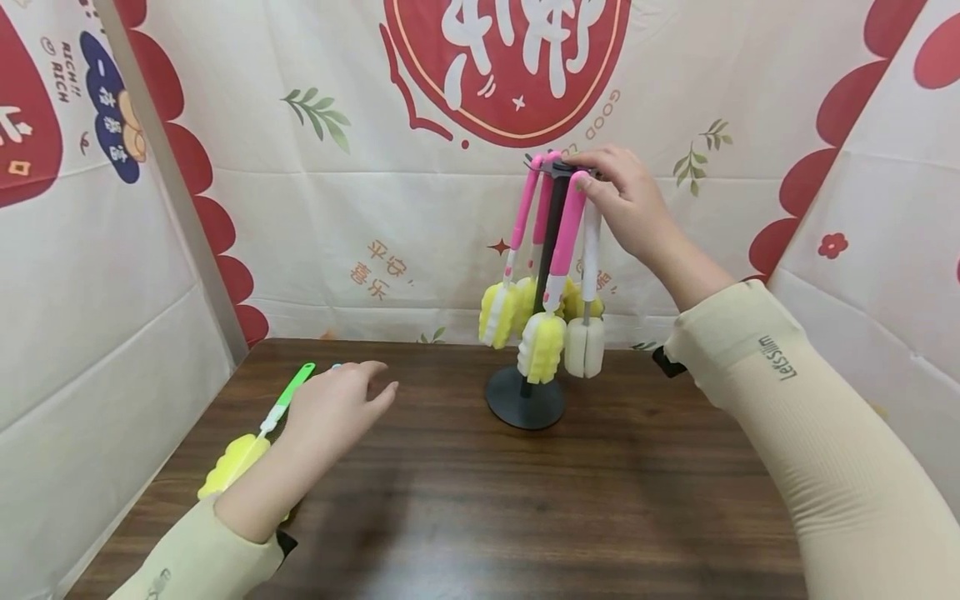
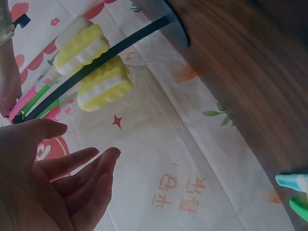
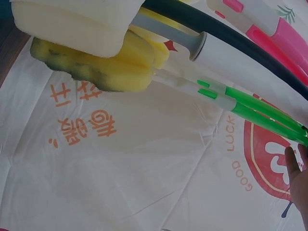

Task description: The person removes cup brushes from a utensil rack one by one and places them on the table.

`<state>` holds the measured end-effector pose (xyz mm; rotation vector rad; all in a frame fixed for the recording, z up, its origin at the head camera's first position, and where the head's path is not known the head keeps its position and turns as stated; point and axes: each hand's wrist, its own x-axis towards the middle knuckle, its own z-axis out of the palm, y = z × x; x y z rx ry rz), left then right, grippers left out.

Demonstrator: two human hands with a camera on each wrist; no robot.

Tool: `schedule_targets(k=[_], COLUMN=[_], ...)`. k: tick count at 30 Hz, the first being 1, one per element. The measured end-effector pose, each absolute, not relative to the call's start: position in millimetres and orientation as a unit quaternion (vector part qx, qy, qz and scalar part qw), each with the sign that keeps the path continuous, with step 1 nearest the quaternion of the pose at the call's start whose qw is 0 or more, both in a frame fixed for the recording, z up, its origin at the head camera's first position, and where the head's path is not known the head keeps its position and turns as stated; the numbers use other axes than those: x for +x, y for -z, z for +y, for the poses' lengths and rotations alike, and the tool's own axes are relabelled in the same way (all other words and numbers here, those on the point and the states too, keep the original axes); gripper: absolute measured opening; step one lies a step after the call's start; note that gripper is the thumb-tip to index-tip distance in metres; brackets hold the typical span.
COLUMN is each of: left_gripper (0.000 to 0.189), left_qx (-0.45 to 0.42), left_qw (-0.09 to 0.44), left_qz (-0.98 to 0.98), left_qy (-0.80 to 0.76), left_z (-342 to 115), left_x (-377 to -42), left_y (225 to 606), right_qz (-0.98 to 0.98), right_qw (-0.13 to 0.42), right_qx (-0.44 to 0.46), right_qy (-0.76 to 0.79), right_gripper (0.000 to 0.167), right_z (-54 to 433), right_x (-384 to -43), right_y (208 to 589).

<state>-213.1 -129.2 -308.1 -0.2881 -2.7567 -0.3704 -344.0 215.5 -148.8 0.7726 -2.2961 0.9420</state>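
Note:
A black stand [image 1: 525,404] with hooks on top holds several sponge brushes. My right hand [image 1: 628,196] is at its top, thumb on the upper end of a pink-handled sponge brush [image 1: 567,233] and fingers over the hooks. That brush hangs at the front with a yellow-and-white sponge head. Beside it hangs a white-handled brush [image 1: 591,258] with a cream sponge. In the right wrist view, green handles [image 3: 260,118] reach up toward the fingers. My left hand [image 1: 333,408] hovers at the left with fingers loosely spread, holding nothing, above a green-handled sponge brush [image 1: 288,390].
The brown wooden table [image 1: 465,517] ends at a printed cloth backdrop [image 1: 442,208], with cloth walls on both sides. A teal-and-white handle end [image 2: 291,182] lies beside the green handle at the table's left, partly hidden by my left hand in the head view.

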Motion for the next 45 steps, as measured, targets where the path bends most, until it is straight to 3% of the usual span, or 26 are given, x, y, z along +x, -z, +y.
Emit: schedule_targets(k=[18,28,38,45], left_gripper=[0.031,0.035,0.035,0.034], left_qx=[-0.139,-0.145,-0.153,-0.159], left_qw=[0.211,0.21,0.202,0.19], left_qz=[-0.957,-0.955,-0.952,-0.95], left_qy=[0.142,0.15,0.174,0.19], left_z=[-91.5,-74.7,-63.5,-56.3], left_x=[-229.3,-239.1,-245.6,-252.9], left_y=[294.5,284.3,278.1,281.5], right_qz=[-0.835,-0.831,-0.816,-0.809], right_qw=[0.255,0.267,0.259,0.218], right_qx=[0.296,0.309,0.323,0.298], right_qy=[-0.386,-0.377,-0.403,-0.457], right_gripper=[0.038,0.04,0.049,0.052], right_z=[218.1,212.0,222.4,228.7], right_x=[-346.8,-325.2,-345.0,-355.6], right_y=[148.3,144.6,148.6,153.3])
